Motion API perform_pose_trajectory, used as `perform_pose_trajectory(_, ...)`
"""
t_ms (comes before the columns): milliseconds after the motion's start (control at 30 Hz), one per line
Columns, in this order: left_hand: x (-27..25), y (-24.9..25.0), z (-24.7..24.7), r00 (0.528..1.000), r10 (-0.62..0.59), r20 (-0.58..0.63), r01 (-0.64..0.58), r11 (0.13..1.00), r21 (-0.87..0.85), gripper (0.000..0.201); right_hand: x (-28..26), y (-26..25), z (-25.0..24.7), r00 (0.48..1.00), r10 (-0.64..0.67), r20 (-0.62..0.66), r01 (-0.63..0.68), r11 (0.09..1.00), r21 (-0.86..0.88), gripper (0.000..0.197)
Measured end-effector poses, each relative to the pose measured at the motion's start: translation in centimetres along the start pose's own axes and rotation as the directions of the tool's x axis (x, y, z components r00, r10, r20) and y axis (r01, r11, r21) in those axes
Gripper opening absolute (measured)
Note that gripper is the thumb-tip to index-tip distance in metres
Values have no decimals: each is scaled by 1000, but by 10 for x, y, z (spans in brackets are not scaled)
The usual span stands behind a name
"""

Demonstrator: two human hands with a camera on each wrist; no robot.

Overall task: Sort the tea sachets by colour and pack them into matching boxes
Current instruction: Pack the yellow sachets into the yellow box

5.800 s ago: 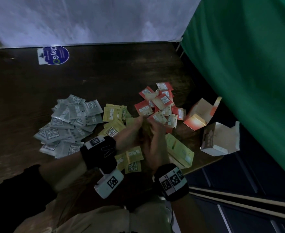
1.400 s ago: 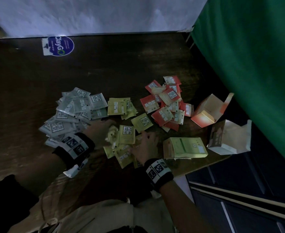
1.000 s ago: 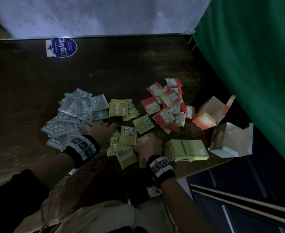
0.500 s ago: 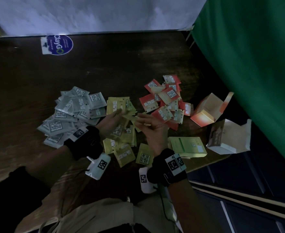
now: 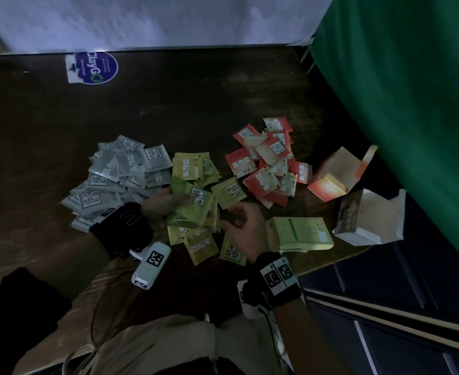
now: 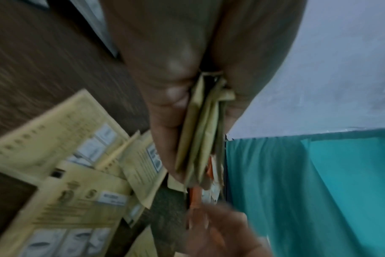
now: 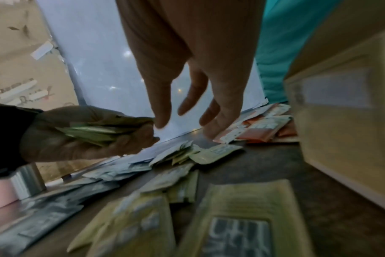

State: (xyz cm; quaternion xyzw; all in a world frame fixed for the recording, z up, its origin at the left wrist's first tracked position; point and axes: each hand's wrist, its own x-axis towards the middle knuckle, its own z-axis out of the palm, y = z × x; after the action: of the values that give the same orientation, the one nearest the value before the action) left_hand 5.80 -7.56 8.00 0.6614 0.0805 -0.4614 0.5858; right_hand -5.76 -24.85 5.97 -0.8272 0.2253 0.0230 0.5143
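Three heaps of tea sachets lie on the dark wooden table (image 5: pixel 196 98): grey sachets (image 5: pixel 114 180) at left, yellow-green sachets (image 5: pixel 193 169) in the middle, red sachets (image 5: pixel 266 163) at right. My left hand (image 5: pixel 166 204) grips a stack of yellow-green sachets (image 5: pixel 196 209), seen edge-on between thumb and fingers (image 6: pixel 200 132) and again in the right wrist view (image 7: pixel 94 132). My right hand (image 5: pixel 242 223) hovers just right of the stack, fingers loosely spread (image 7: pixel 187 104) and holding nothing. A yellow-green box (image 5: pixel 298 231) lies flat beside it.
An open red box (image 5: pixel 334 177) and an open white-brown box (image 5: pixel 369 217) stand at the table's right edge. A green curtain (image 5: pixel 412 104) hangs at right, a pale wall (image 5: pixel 169 20) behind. A blue round sticker (image 5: pixel 93 67) is at the far left.
Both hands swept loose yellow-green sachets together, then lifted them. The left hand now holds the gathered stack; the right hand has let go and drawn back slightly right.
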Motion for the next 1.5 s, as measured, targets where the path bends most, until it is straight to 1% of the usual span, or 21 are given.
perform_pose_trajectory(67,-2,-4,-8,1000,7,-13,-7,1000,-12,9,-1,8,-2,983,118,140,-73,953,-293,46)
perform_pose_trajectory(100,-2,-6,-10,1000,11,-1,-11,1000,-23,9,-3,11,-2,964,159,213,-47,889,-455,53)
perform_pose_trajectory(167,-6,-7,-10,998,37,41,-36,999,-18,8,-6,15,2,940,207,272,24,754,-657,62)
perform_pose_trajectory(233,-12,-7,-6,996,76,46,-77,997,15,9,-7,16,3,933,243,267,30,684,-729,66)
perform_pose_trajectory(333,-19,-5,5,987,148,57,-151,987,56,14,-1,15,-1,907,315,277,-4,667,-745,66)
perform_pose_trajectory(433,-18,-3,12,983,168,71,-165,985,-57,25,-1,7,-5,894,316,316,73,594,-801,44)
perform_pose_trajectory(500,-14,-4,13,980,169,107,-156,980,-121,43,-6,-2,-10,908,251,334,104,639,-762,30)
perform_pose_trajectory(533,-12,-3,13,976,164,142,-145,980,-136,43,-8,-7,-15,919,214,333,91,705,-704,27)
perform_pose_trajectory(633,-14,0,16,971,129,203,-98,983,-154,25,-10,-30,-31,941,110,319,39,904,-425,23)
perform_pose_trajectory(667,-14,-1,17,971,115,208,-87,986,-140,34,-9,-37,-34,948,77,310,34,941,-338,22)
perform_pose_trajectory(733,-16,-3,20,973,79,219,-54,991,-120,71,-5,-47,-36,963,40,268,8,984,-178,22)
perform_pose_trajectory(833,-14,-7,27,958,30,284,-10,998,-70,71,0,-56,-32,981,-23,194,26,1000,-16,19)
perform_pose_trajectory(967,-24,-3,39,932,22,363,22,993,-116,65,-1,-64,-26,992,-104,74,105,994,-9,17)
perform_pose_trajectory(1067,-21,-10,38,931,32,363,23,989,-145,69,-3,-64,-27,985,-146,90,147,989,-5,24)
perform_pose_trajectory(1133,-20,-8,39,952,23,306,15,993,-121,73,-4,-59,-30,960,-130,247,139,990,-21,49)
perform_pose_trajectory(1200,-17,-5,43,958,36,284,-2,993,-117,78,-9,-56,-27,906,-106,411,126,992,-20,80)
perform_pose_trajectory(1267,-17,-2,49,959,71,273,-32,989,-146,73,-13,-52,-20,901,-177,396,233,967,-99,94)
perform_pose_trajectory(1367,-15,0,59,960,70,270,-15,980,-200,71,-15,-50,-13,930,-234,283,286,945,-156,94)
perform_pose_trajectory(1433,-17,2,63,971,62,232,-1,967,-256,48,-14,-50,-13,923,-271,275,338,910,-239,93)
perform_pose_trajectory(1467,-16,3,63,979,51,198,5,962,-272,43,-14,-50,-13,916,-281,288,364,883,-297,94)
perform_pose_trajectory(1500,-15,3,64,983,41,178,8,963,-268,48,-14,-51,-13,910,-290,296,385,856,-344,94)
